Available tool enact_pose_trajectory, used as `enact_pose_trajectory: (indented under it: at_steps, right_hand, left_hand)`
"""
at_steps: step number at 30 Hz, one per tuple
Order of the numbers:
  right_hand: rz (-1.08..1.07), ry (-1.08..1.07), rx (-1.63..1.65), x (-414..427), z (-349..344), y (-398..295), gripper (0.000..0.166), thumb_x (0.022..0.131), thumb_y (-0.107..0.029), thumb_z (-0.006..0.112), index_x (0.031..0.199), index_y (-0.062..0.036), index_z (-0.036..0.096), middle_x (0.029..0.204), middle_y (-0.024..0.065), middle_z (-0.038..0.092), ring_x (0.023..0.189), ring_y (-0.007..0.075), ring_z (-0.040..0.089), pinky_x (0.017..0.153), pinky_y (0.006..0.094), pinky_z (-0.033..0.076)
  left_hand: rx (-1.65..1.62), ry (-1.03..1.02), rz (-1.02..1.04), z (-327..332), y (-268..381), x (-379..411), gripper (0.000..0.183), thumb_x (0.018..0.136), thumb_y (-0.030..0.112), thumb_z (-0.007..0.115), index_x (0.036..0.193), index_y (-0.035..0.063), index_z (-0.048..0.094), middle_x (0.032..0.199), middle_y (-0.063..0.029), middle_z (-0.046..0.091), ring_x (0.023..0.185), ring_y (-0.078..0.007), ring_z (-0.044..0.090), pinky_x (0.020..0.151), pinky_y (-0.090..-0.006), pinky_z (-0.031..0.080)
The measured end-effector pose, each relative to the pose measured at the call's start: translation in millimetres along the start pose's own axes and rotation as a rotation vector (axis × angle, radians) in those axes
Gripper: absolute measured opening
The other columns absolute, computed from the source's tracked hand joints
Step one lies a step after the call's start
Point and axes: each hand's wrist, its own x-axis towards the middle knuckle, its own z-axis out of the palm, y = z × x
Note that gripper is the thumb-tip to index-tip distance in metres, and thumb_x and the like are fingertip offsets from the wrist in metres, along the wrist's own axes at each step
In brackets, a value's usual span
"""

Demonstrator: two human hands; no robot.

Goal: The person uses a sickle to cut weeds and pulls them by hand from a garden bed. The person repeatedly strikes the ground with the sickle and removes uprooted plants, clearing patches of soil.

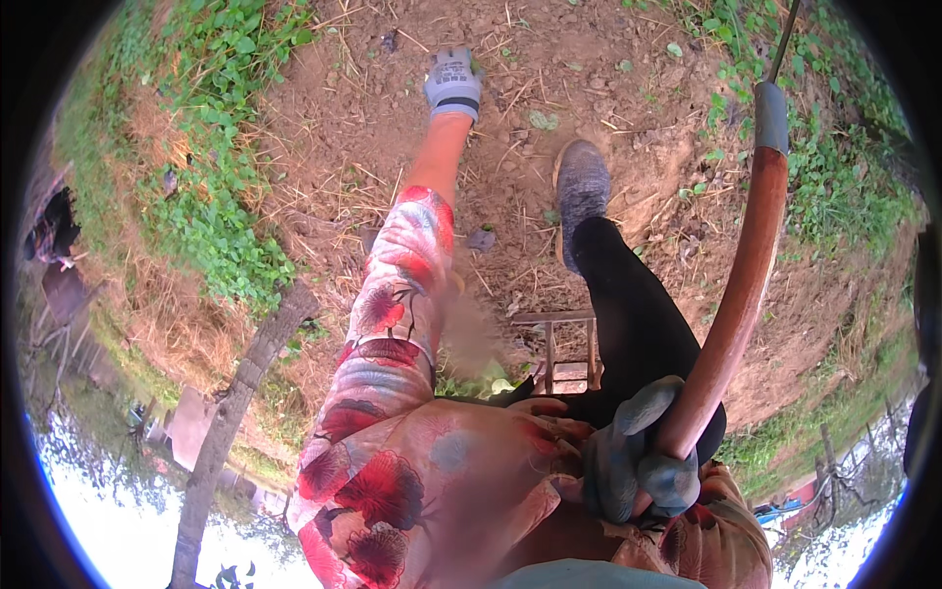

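My left hand (pixel 452 79), in a grey work glove with printing on its back, reaches far forward to the bare soil (pixel 530 66). Its fingers curl out of sight, with a bit of green leaf showing beside them; whether it grips anything is hidden. Close to my lap, my right hand (pixel 640 460), also gloved, is wrapped around the lower end of a curved wooden tool handle (pixel 743 287). The handle rises along the right side to a grey metal ferrule (pixel 771 118). From there a thin dark metal shank (pixel 784 44) runs out past the view's top edge.
Leafy vines (pixel 221 162) grow on the left, with more green plants (pixel 846 191) on the right. My shoe (pixel 581 191) rests on the soil. Part of a wooden frame (pixel 552 318) shows beneath me. A wooden post (pixel 228 412) stands left; another person (pixel 55 224) is at far left.
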Motion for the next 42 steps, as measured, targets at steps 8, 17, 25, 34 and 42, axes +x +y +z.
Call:
enact_pose_trajectory:
  at_steps: [8, 17, 25, 34, 42]
  right_hand:
    - [0.107, -0.016, 0.052, -27, -9, 2, 0.050, 0.071, -0.002, 0.047, 0.117, 0.0112, 0.036, 0.060, 0.0119, 0.058, 0.069, 0.0241, 0.061, 0.102, 0.0421, 0.027]
    - [0.112, 0.183, 0.278, -9, 19, -12, 0.048, 0.074, -0.002, 0.043, 0.120, 0.0114, 0.034, 0.050, 0.0112, 0.052, 0.038, 0.0163, 0.049, 0.046, 0.0315, 0.047]
    - [0.131, 0.162, 0.353, 0, 22, -7, 0.048, 0.074, -0.001, 0.043, 0.119, 0.0112, 0.031, 0.049, 0.0118, 0.050, 0.035, 0.0187, 0.046, 0.034, 0.0308, 0.042]
    - [0.214, 0.103, 0.171, 14, 29, -6, 0.054, 0.086, -0.006, 0.044, 0.133, -0.0020, 0.018, 0.087, 0.0164, 0.054, 0.031, 0.0188, 0.047, 0.029, 0.0317, 0.043]
    - [0.150, 0.145, 0.196, 5, 24, 1, 0.049, 0.081, -0.007, 0.048, 0.124, 0.0046, 0.028, 0.062, 0.0115, 0.053, 0.037, 0.0184, 0.049, 0.033, 0.0312, 0.045]
  left_hand:
    - [0.091, -0.034, -0.003, 6, -5, 15, 0.030, 0.076, 0.022, 0.053, 0.106, 0.0142, 0.055, 0.110, -0.0140, 0.054, 0.090, -0.0319, 0.058, 0.075, -0.0466, 0.046]
    - [-0.241, 0.428, -0.289, -50, -206, -33, 0.029, 0.070, 0.023, 0.067, 0.092, 0.0044, 0.060, 0.079, -0.0131, 0.062, 0.071, -0.0275, 0.059, 0.066, -0.0367, 0.046]
    - [-0.418, 0.044, -0.648, -74, -326, -105, 0.036, 0.071, 0.020, 0.070, 0.102, 0.0056, 0.058, 0.074, -0.0078, 0.064, 0.057, -0.0155, 0.059, 0.054, -0.0298, 0.049]
    - [0.283, -0.379, -0.406, -43, -229, -115, 0.048, 0.069, 0.020, 0.064, 0.115, 0.0169, 0.051, 0.122, -0.0162, 0.047, 0.108, -0.0328, 0.050, 0.088, -0.0382, 0.043]
    - [-0.158, 0.416, -0.427, -81, -302, -66, 0.024, 0.067, 0.020, 0.062, 0.085, 0.0050, 0.061, 0.086, -0.0172, 0.061, 0.081, -0.0332, 0.057, 0.073, -0.0399, 0.044]
